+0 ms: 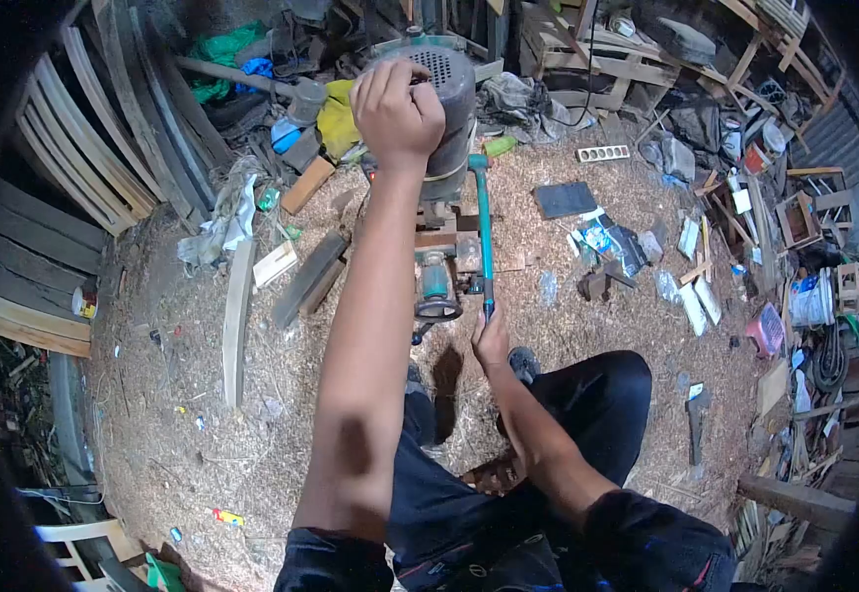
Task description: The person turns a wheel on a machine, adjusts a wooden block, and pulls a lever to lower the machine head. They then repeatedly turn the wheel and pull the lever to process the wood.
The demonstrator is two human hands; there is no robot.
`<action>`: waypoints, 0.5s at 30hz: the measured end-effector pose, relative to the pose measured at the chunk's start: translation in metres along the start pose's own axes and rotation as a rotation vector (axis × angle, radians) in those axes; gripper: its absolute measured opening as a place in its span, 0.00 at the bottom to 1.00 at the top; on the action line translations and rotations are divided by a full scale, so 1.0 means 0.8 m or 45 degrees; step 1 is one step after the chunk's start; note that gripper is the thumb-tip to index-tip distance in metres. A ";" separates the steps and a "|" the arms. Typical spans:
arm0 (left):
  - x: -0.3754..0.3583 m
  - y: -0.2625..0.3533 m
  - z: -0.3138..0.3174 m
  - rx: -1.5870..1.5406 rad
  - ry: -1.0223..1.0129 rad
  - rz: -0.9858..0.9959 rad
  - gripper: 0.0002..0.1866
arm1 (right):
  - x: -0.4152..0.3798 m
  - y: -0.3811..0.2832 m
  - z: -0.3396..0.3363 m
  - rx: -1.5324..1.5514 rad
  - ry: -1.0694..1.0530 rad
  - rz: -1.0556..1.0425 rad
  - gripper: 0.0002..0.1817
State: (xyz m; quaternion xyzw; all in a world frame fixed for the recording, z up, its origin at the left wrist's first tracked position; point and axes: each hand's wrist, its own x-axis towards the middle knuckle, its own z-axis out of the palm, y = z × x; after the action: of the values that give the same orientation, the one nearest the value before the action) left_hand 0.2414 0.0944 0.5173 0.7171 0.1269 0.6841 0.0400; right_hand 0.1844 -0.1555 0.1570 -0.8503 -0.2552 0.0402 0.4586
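Observation:
A floor-standing machine with a grey, vented motor housing [457, 84] and a green vise-like base [434, 281] stands ahead of me. My left hand [398, 113] is up at the left side of the housing, its fingers curled over the top edge; the fingertips are partly hidden. From the machine's right side a long green lever [484, 217] hangs down, with a dark grip at its lower end. My right hand [492, 340] is closed around that grip. Below the vise sits a dark handwheel [437, 311]. What lies under the housing is mostly covered by my left forearm.
Wood chips cover the floor [301, 474]. Curved boards [79, 148] lean at the left, and wood offcuts [311, 281] lie beside the machine. Wooden frames [607, 64] are piled behind. Plastic scraps, a pink basket [767, 329] and wood pieces clutter the right side.

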 end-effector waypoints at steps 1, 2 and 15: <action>0.000 0.000 -0.002 0.008 -0.007 -0.012 0.07 | -0.002 -0.001 -0.005 0.017 -0.069 0.042 0.24; 0.000 -0.001 -0.001 0.024 0.006 -0.013 0.08 | -0.002 -0.011 -0.014 -0.009 -0.140 0.068 0.25; 0.068 0.014 -0.007 0.012 0.024 0.048 0.10 | 0.208 -0.415 -0.288 0.458 0.203 -0.800 0.12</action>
State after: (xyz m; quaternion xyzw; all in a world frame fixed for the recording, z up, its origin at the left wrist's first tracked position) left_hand 0.2390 0.0960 0.5727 0.7130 0.1169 0.6910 0.0224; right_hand 0.2665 -0.1028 0.5827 -0.6368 -0.4562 -0.1246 0.6090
